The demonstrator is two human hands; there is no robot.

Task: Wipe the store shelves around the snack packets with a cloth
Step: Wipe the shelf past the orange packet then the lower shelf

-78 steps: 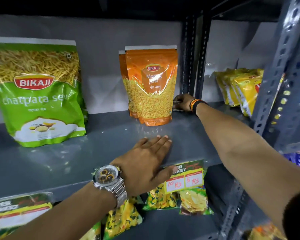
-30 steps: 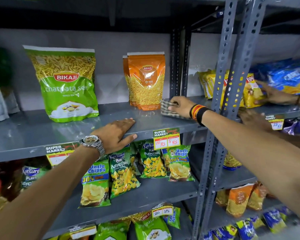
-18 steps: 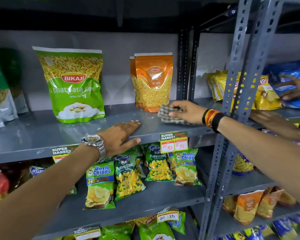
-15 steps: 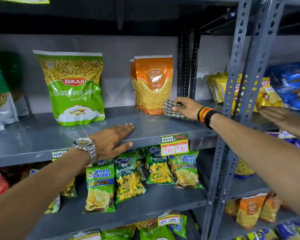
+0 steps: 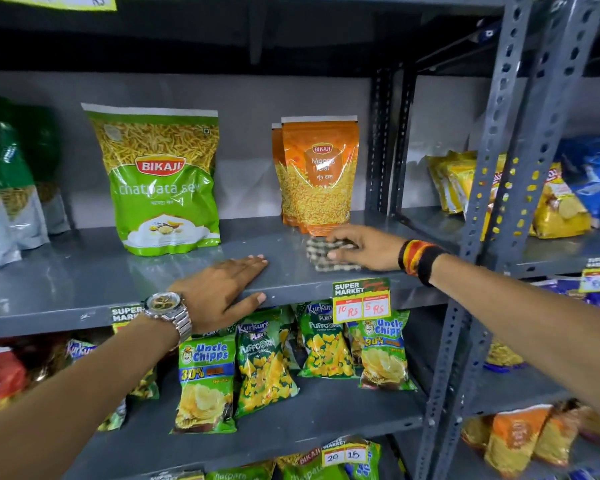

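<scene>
In the head view the right hand point(image 5: 368, 249) has slid the checked cloth point(image 5: 329, 256) leftward, from beside the orange packets point(image 5: 317, 176) to in front of them, fingers pressing it flat on the grey shelf point(image 5: 84, 282). The cloth's long axis runs front-to-back. Two orange packets and one green packet point(image 5: 160, 181) stand upright; the left hand point(image 5: 222, 292) lies spread on the shelf edge.

We see a grey metal shelf point(image 5: 84, 282) with a smooth, faintly glossy finish. The orange packet point(image 5: 321, 181) is shiny plastic; the checked cloth point(image 5: 321, 259) looks woven and matt

Right hand point(image 5: 364, 247) presses a blurred, seemingly checked cloth point(image 5: 326, 256) onto the shelf point(image 5: 84, 282).
</scene>
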